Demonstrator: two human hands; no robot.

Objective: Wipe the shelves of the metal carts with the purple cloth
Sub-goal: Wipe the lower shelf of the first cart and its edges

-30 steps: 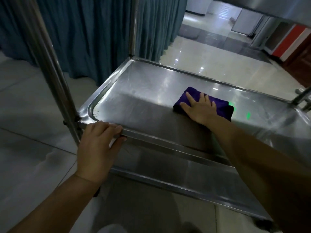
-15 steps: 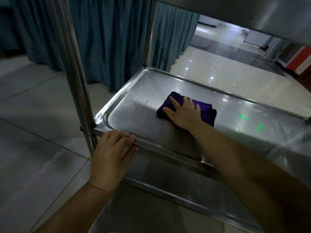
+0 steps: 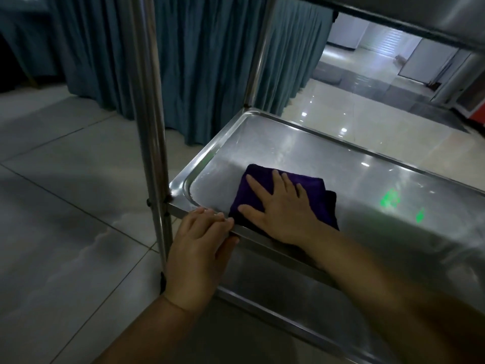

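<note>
The purple cloth [image 3: 286,195] lies folded on the middle shelf [image 3: 367,179], near its 9 o'clock end by the front rim. Your right hand [image 3: 280,208] presses it flat, fingers straight and spread. Your left hand [image 3: 199,248] grips the front rim at 7 o'clock, fingers curled over it. The wipe looks midway: the 3 o'clock stretch and the lower shelf [image 3: 288,298] probably remain.

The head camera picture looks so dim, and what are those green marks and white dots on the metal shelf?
Head view: the room is dim, so both hands look dark. The green marks and white dots are lights mirrored in the shiny shelf beside the purple cloth. The wide lens bends the cart post.
</note>
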